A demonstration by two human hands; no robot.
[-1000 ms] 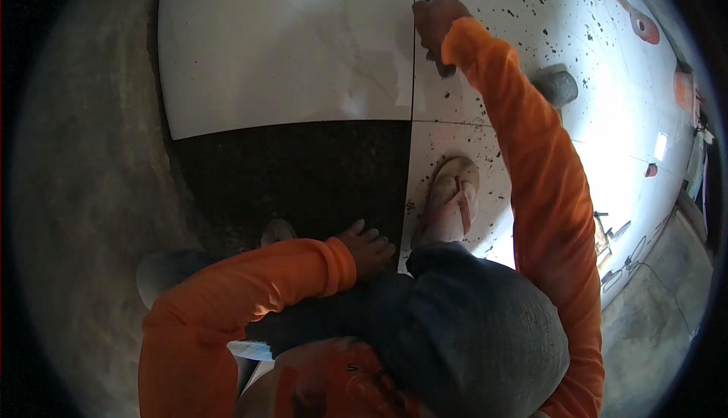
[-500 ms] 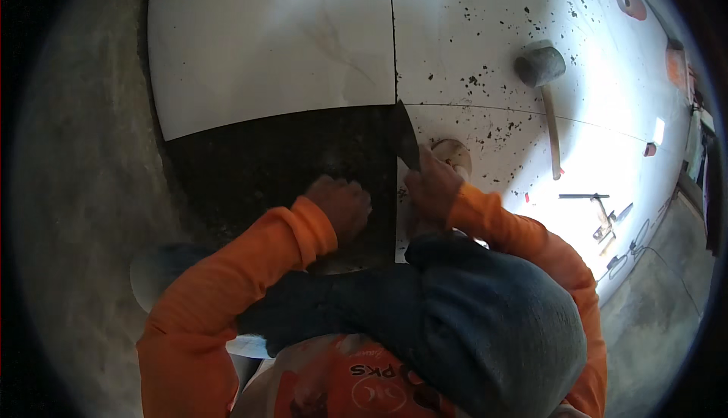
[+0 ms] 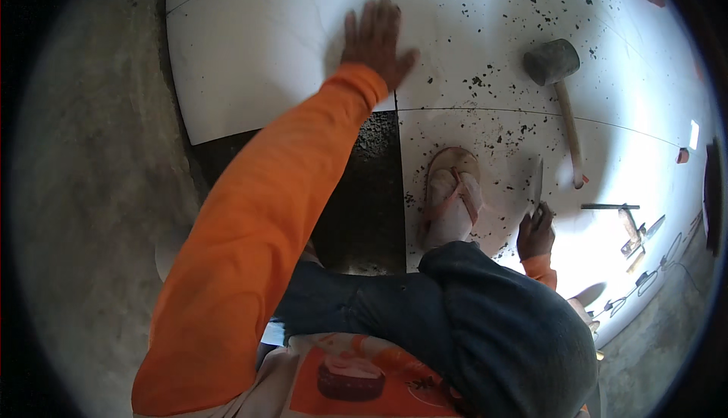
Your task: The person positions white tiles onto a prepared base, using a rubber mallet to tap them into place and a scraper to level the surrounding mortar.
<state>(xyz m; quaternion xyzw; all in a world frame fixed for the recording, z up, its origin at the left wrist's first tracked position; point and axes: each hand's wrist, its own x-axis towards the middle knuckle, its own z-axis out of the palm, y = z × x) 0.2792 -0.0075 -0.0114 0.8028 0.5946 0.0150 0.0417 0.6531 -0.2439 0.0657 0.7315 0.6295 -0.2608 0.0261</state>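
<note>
A bright orange, creased long fabric sleeve (image 3: 250,228) ends in a banded cuff at the bare left hand (image 3: 377,43); a matching orange fabric wristband (image 3: 540,268) edges the bare right hand (image 3: 536,234). The pale shirt front (image 3: 277,376) bears a red-orange printed panel (image 3: 315,399). Below are dark blue denim trousers (image 3: 508,319) and a tan, flat-soled thong sandal (image 3: 453,156) with reddish straps (image 3: 456,184).

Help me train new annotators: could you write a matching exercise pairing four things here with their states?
Things:
1. Bare left hand with an orange cuff
2. Bare right hand with an orange cuff
3. Grey-headed mallet with a wooden handle
4. Tan sandal with pink straps

States:
A. Lies across a thin dark floor seam
B. Worn on a foot
C. Fingers spread, holding nothing
D. Holds a thin grey blade-like tool

Pairs: 1-C, 2-D, 3-A, 4-B.
</note>
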